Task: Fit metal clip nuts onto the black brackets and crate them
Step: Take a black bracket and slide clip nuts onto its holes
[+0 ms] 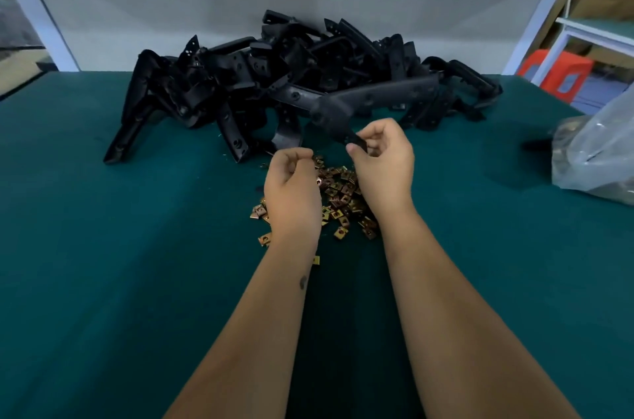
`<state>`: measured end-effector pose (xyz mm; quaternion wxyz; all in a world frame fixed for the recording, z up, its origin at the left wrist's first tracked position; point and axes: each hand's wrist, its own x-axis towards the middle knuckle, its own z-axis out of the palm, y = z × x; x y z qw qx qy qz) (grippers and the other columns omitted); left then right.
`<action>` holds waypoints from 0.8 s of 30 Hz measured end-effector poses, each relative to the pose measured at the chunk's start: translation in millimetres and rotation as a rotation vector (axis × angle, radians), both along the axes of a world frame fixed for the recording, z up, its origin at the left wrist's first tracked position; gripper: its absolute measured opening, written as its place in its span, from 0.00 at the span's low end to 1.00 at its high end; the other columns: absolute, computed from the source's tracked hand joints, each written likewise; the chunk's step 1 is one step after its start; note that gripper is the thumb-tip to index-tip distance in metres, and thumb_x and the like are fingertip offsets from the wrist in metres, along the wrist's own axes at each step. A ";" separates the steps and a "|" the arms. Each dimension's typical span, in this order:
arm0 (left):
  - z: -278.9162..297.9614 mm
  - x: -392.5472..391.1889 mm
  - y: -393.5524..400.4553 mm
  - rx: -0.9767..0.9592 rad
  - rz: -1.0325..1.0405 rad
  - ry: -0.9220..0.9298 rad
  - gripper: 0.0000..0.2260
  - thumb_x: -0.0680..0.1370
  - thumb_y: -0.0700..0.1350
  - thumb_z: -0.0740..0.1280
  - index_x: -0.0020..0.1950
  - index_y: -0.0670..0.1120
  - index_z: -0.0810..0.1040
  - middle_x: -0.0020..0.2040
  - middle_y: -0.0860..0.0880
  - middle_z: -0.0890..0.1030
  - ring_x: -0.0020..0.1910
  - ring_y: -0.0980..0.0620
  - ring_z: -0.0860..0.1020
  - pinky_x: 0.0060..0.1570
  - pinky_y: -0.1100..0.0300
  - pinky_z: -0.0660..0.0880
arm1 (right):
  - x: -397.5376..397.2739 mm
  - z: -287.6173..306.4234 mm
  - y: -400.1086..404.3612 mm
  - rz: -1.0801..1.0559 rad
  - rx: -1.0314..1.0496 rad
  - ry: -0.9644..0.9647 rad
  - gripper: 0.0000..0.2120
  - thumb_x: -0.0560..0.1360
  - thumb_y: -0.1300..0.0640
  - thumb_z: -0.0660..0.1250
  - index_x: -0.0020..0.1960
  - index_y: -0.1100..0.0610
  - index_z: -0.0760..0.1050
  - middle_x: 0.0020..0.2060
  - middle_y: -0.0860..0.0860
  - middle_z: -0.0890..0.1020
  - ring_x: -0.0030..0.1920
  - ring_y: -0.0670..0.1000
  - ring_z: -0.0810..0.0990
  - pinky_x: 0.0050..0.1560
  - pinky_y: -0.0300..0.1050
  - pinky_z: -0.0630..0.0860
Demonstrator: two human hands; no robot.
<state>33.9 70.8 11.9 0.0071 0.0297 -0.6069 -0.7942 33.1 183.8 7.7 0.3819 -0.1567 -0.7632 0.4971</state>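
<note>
— Forearms are reaching in from the near edge; what is each hand doing?
— Right hand (382, 161) is pinching the near tab of a black bracket (374, 99), whose long axis is running up and away to the right. Left hand (291, 183) is curling just beside that tab, over the clip nuts (338, 193); whether it is holding one, I cannot tell.
— And the stock?
— Bracket pile (260, 75) is lying beyond both hands.

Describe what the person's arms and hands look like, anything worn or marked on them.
Both forearms are bare: no sleeves, gloves, watch or rings show. The left hand and right hand are uncovered. One small dark mark sits on the left forearm near the wrist.
</note>
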 end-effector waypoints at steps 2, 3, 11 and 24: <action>3.3 1.5 -1.9 0.060 0.004 0.002 0.06 0.81 0.41 0.63 0.51 0.52 0.76 0.47 0.56 0.78 0.45 0.58 0.77 0.48 0.61 0.75 | 10.8 -0.2 -2.8 0.037 0.019 0.021 0.16 0.73 0.66 0.71 0.41 0.47 0.72 0.41 0.44 0.79 0.46 0.45 0.78 0.49 0.36 0.75; 4.2 2.1 -3.5 0.085 -0.007 0.006 0.05 0.81 0.42 0.63 0.54 0.52 0.74 0.51 0.55 0.78 0.49 0.58 0.77 0.53 0.58 0.75 | 15.5 -0.5 -4.8 0.066 0.037 0.019 0.15 0.73 0.67 0.71 0.42 0.48 0.72 0.41 0.44 0.79 0.47 0.47 0.78 0.51 0.38 0.76; 2.6 7.3 -14.4 0.103 -0.073 0.009 0.16 0.78 0.44 0.69 0.63 0.55 0.70 0.61 0.50 0.77 0.58 0.50 0.79 0.59 0.49 0.79 | 42.3 -3.7 -23.6 0.192 0.234 0.027 0.13 0.72 0.70 0.68 0.46 0.52 0.75 0.42 0.41 0.79 0.48 0.40 0.78 0.52 0.31 0.72; 8.8 -5.5 -25.7 0.718 -0.148 -0.091 0.11 0.76 0.31 0.69 0.54 0.41 0.73 0.58 0.42 0.79 0.55 0.46 0.82 0.52 0.55 0.81 | 43.7 4.5 -12.2 -0.142 -0.018 -0.095 0.07 0.76 0.62 0.64 0.44 0.51 0.77 0.48 0.48 0.79 0.43 0.39 0.75 0.41 0.27 0.68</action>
